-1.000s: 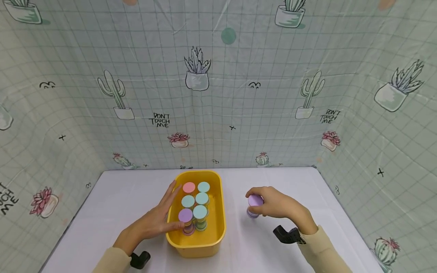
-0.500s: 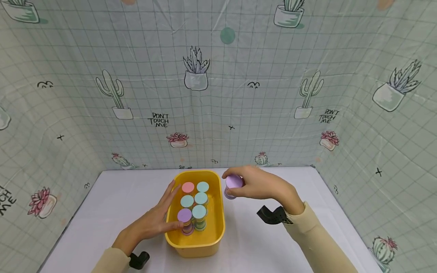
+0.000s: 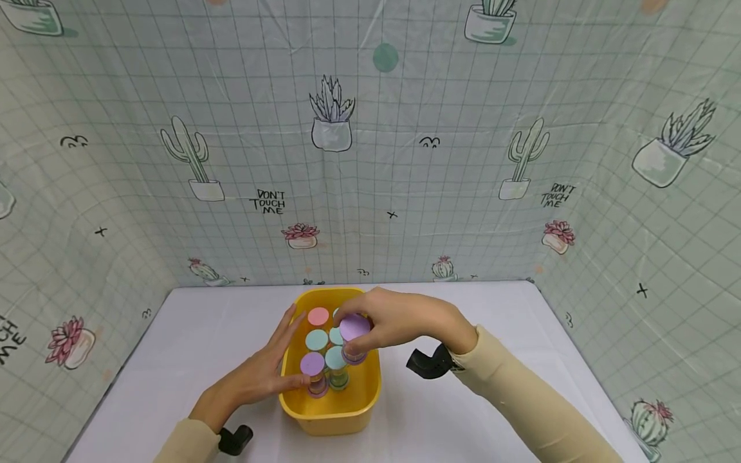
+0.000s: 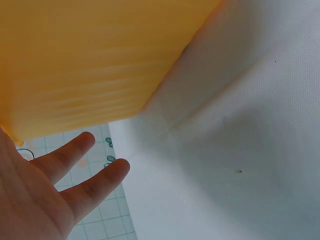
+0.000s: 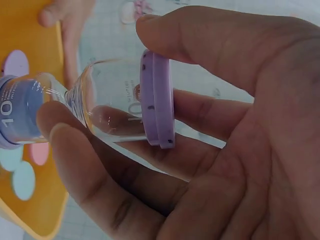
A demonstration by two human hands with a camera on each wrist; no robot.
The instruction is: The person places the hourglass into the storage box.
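My right hand (image 3: pixel 399 318) grips a purple-capped sand timer (image 3: pixel 354 326) over the right side of a yellow bin (image 3: pixel 334 426). In the right wrist view, the timer's clear glass (image 5: pixel 112 75) narrows at a waist, blue sand fills its far bulb, and fingers and thumb surround it. Straight, spread fingers of my left hand (image 3: pixel 263 376) lie along the bin's left rim, the thumb reaching over it beside another purple-capped timer (image 3: pixel 312 364). In the bin stand several more timers, including a pink-capped one (image 3: pixel 318 316) and a teal-capped one (image 3: pixel 316 339). The held timer partly hides some teal caps.
The bin stands on a white tablecloth (image 3: pixel 463 399). Grid-patterned cloth (image 3: pixel 393 180) with printed cacti hangs behind the table and along both sides. The bin's floor (image 3: pixel 361 389) shows at its front right.
My right hand has carried the purple-capped timer leftward from the table at the right, lifting it over the bin. My left hand stays at the bin's left rim.
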